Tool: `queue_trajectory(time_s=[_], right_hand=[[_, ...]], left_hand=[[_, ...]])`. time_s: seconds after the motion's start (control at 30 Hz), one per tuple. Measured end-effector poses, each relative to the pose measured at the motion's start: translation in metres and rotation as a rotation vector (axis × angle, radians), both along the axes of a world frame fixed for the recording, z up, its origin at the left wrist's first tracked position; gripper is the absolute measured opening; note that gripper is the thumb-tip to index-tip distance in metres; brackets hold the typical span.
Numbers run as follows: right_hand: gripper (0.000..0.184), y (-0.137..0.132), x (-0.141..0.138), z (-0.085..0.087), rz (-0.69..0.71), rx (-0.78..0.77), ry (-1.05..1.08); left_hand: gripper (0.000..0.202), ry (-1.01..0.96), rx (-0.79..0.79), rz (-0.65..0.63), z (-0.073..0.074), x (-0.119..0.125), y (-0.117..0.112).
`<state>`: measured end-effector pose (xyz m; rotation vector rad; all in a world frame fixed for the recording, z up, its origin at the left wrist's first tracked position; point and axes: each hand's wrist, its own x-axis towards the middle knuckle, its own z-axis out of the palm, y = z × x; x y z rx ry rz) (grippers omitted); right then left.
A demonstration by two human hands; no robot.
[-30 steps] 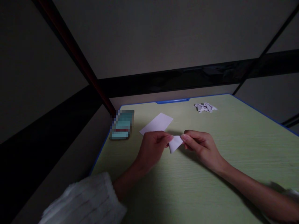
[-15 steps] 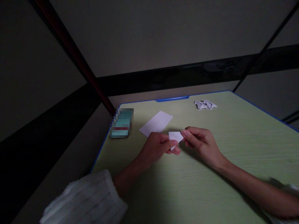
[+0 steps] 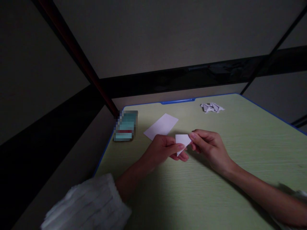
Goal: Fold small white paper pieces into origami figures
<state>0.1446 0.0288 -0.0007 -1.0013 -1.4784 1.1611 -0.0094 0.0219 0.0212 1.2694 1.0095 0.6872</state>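
- Dim room: grey wall panels [image 3: 155, 41] crossed by a glossy black band [image 3: 153, 82]; below, a pale green wood-grain tabletop [image 3: 240, 143] with blue edging.
- Workpiece: small folded piece of white paper [image 3: 181, 139], just below and right of frame centre, held up between both hands.
- Left hand [image 3: 165, 148], white sleeve [image 3: 88, 204] at lower left: closed on the workpiece, thumb across its lower left part, fingertips showing beneath the lower tip.
- Right hand [image 3: 211, 145]: thumb and forefinger pinched on the workpiece's right corner.
- Change over the last second: left thumb has gone from the upper left corner down to the lower part; right pinch as before. Judged a re-grip that supports the folded paper from below and bares its top edge. Cannot tell whether a new crease was made.
- Orientation: narrow tip towards the bottom of the frame, top edge nearly level. Long axis probably from that tip to the upper right; thumb cover makes this uncertain.
- Nearby: flat white paper sheet [image 3: 161, 126], slanting up to the right, partly behind the left hand; pixelated teal-screened device [image 3: 126, 126] left of it; cluster of folded white paper pieces [image 3: 212, 108] at upper right of the tabletop.
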Motion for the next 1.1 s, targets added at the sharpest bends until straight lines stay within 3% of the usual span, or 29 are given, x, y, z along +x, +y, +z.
queue_trajectory(time_s=[0.17, 0.3, 0.43, 0.53, 0.67, 0.83, 0.97, 1.1], right_hand=[[0.034, 0.0025, 0.0, -0.0025, -0.032, -0.035, 0.094], [0.035, 0.0014, -0.0015, -0.0016, -0.025, -0.024, 0.097], [0.035, 0.0013, -0.0011, -0.0013, -0.042, -0.012, 0.066], [0.036, 0.0022, -0.0009, -0.0019, -0.033, -0.028, 0.051], [0.036, 0.0015, -0.0035, -0.0017, 0.03, -0.074, 0.024], [0.032, -0.0032, -0.0065, 0.0023, 0.136, -0.146, -0.055], [0.032, -0.0067, -0.0071, 0.0052, 0.249, -0.153, -0.134], [0.031, -0.007, -0.0092, 0.0049, 0.333, -0.166, -0.135]], left_hand=[[0.015, -0.057, -0.075, 0.02, -0.0029, 0.0016, 0.0001], [0.014, -0.036, -0.013, 0.089, 0.0002, 0.0026, -0.0007], [0.014, 0.012, 0.022, 0.07, -0.0002, 0.0012, -0.0003], [0.02, 0.056, 0.153, 0.064, -0.0035, 0.0006, -0.0002], [0.025, 0.102, 0.296, 0.138, -0.0063, 0.0009, -0.0002], [0.023, 0.069, 0.327, 0.213, -0.0083, 0.0, 0.0014], [0.029, 0.116, 0.329, 0.2, -0.0079, -0.0025, 0.002], [0.031, 0.266, 0.434, 0.142, -0.0045, -0.0036, -0.0015]])
